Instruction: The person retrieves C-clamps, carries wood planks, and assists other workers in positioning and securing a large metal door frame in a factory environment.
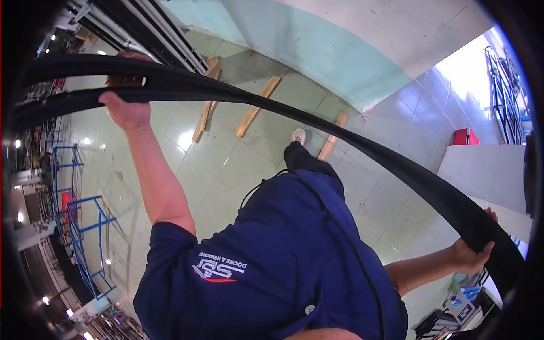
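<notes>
A long black profile bar (340, 133) runs across the view from upper left to lower right, bent by the lens. My left hand (127, 107) is raised at the upper left and closed around it, where a second black length (68, 65) lies just above. My right hand (473, 252) grips the same bar near its lower right end, fingers wrapped over its edge. Below the bar I see my own dark blue shirt (283, 260) with a white logo, and one foot in a white shoe (298, 135) on the floor.
Several wooden planks (258, 106) lie on the green tiled floor ahead. Blue metal racks (85, 226) stand at the left. Black rails (153, 28) lean at the top left. A white table (481, 170) and a red box (464, 136) are at the right.
</notes>
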`<control>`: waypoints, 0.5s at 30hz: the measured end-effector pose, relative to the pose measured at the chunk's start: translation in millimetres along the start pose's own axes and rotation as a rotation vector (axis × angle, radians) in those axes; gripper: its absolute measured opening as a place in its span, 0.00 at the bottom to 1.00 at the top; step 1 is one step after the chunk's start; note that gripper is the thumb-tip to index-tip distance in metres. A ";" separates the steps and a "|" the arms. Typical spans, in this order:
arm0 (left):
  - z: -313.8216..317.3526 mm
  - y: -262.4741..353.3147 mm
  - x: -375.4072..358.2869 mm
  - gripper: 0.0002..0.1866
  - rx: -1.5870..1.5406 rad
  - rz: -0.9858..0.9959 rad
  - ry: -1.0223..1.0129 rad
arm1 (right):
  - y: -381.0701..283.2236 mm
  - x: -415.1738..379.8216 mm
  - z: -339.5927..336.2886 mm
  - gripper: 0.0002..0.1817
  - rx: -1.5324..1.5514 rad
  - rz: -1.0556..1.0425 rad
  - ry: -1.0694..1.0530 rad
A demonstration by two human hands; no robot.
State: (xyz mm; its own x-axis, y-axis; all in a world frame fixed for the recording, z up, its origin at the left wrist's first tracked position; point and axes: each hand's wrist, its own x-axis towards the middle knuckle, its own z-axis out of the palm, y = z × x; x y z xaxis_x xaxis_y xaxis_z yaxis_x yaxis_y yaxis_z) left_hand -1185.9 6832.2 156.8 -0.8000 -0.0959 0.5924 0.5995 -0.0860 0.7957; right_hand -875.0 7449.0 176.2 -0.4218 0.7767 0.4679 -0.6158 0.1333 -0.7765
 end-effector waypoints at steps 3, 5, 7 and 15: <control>13.4 -60.9 41.8 0.56 -0.062 -0.064 -0.063 | 39.4 0.0 22.9 0.31 -0.089 -0.002 0.062; 22.5 -106.5 75.2 0.56 -0.079 -0.109 -0.091 | 71.1 9.9 42.8 0.30 -0.163 -0.030 0.058; 34.2 -137.2 94.0 0.56 -0.104 -0.172 -0.101 | 96.9 20.1 72.3 0.28 -0.230 -0.078 0.093; 36.6 -258.1 168.3 0.50 -0.253 -0.411 -0.191 | 193.0 63.5 130.0 0.25 -0.268 -0.101 0.163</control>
State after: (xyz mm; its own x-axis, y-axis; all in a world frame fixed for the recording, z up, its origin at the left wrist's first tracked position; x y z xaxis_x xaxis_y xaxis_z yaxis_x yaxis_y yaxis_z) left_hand -1476.2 6874.5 55.8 -0.9470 0.1769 0.2682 0.2029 -0.3180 0.9261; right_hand -1107.2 7443.9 111.0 -0.2417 0.8366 0.4916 -0.4429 0.3556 -0.8230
